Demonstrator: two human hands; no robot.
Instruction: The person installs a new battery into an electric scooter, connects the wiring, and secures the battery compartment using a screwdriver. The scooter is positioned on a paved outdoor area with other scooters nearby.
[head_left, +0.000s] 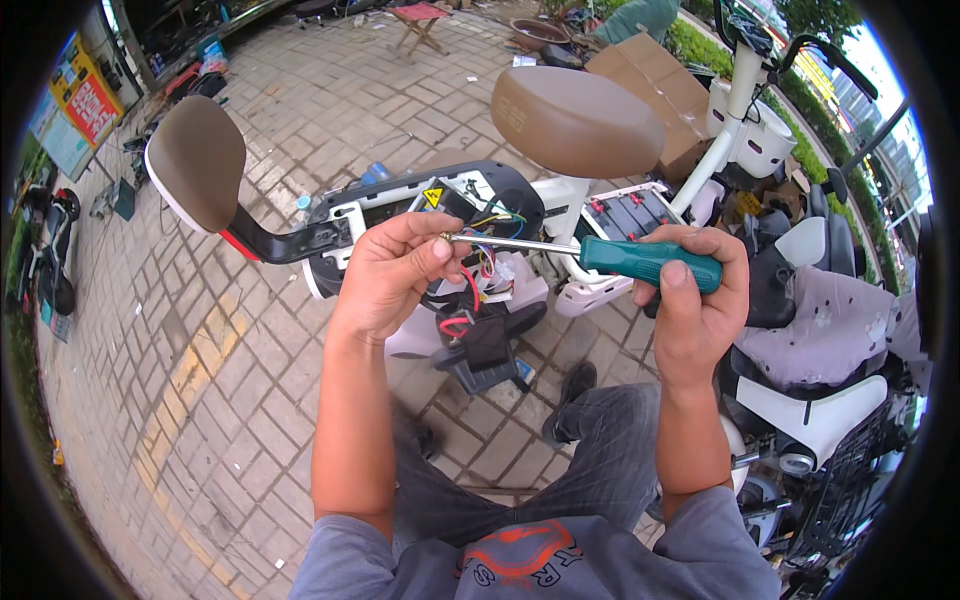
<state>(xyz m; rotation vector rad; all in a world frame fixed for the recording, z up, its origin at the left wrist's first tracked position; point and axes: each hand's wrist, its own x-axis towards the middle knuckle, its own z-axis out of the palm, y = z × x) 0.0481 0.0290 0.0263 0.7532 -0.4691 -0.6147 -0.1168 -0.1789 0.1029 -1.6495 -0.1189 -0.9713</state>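
A screwdriver with a green handle point(635, 262) lies level across the middle of the view, its handle gripped in my right hand point(705, 295). Its metal shaft point(515, 242) points left to my left hand point(390, 270). There my thumb and forefinger pinch a small brass-coloured screw point(446, 238) at the driver's tip. Below and behind my hands is an opened electric scooter body point(330, 212) with bare wires. Red cables point(460, 322) run down to a black box-shaped part point(485, 345). A yellow warning label point(433, 197) shows just above my left fingers.
Brown seats stand beyond my hands, one padded saddle point(580, 115) and one backrest point(198, 165) at left. A battery pack with red leads point(630, 215) sits in the frame. Another scooter point(815, 400) is close on my right; a cardboard box point(655, 95) lies behind.
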